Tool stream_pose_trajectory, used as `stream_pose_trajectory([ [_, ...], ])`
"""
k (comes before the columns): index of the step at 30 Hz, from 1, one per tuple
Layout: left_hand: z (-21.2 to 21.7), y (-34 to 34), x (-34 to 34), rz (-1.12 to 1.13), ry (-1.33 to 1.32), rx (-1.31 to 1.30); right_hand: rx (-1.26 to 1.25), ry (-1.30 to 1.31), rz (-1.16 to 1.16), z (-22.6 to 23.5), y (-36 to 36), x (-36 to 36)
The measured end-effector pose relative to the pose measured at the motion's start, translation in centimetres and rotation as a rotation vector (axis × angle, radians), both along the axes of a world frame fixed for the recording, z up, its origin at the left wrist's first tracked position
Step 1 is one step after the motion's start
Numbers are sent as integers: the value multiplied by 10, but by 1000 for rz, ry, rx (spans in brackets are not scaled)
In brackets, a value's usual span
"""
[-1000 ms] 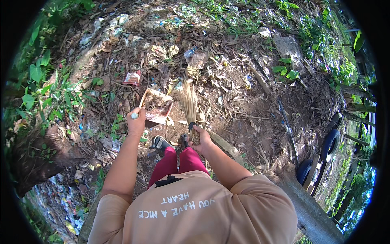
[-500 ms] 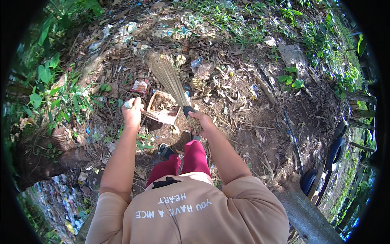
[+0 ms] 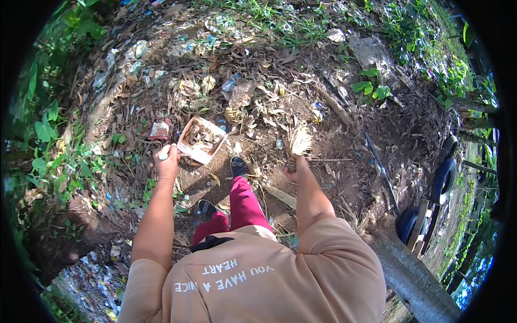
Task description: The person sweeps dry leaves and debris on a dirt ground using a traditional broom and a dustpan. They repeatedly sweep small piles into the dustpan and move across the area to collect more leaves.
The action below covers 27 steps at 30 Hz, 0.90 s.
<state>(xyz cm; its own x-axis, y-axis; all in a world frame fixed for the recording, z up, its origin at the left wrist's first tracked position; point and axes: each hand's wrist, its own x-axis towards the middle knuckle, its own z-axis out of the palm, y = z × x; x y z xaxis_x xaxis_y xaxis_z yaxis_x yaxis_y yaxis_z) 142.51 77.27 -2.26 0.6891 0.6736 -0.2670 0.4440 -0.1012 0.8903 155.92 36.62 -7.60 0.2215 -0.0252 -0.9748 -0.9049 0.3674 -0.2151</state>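
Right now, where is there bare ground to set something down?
Mostly bare soil lies between the right hand and the dark pole. A smaller, shaded patch lies between the dustpan and left shoe. Beyond the dustpan, leaves and a blue bottle crowd the ground.

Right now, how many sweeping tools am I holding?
2: a dustpan in your left hand, and a bristle broom in your right hand.
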Motion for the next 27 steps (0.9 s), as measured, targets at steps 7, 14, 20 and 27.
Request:
stream_pose_trajectory([
  [7, 4, 9, 25, -16, 71, -6, 277, 6, 379, 3, 127, 16],
  [14, -2, 12, 41, -6, -7, -25, 323, -121, 605, 46, 213, 32],
  [20, -1, 16, 48, 33, 69, -50, 298, -317, 811, 90, 120, 66],
  [27, -6, 33, 59, 110, 16, -181, 5, -274, 436, 90, -44, 120],
])
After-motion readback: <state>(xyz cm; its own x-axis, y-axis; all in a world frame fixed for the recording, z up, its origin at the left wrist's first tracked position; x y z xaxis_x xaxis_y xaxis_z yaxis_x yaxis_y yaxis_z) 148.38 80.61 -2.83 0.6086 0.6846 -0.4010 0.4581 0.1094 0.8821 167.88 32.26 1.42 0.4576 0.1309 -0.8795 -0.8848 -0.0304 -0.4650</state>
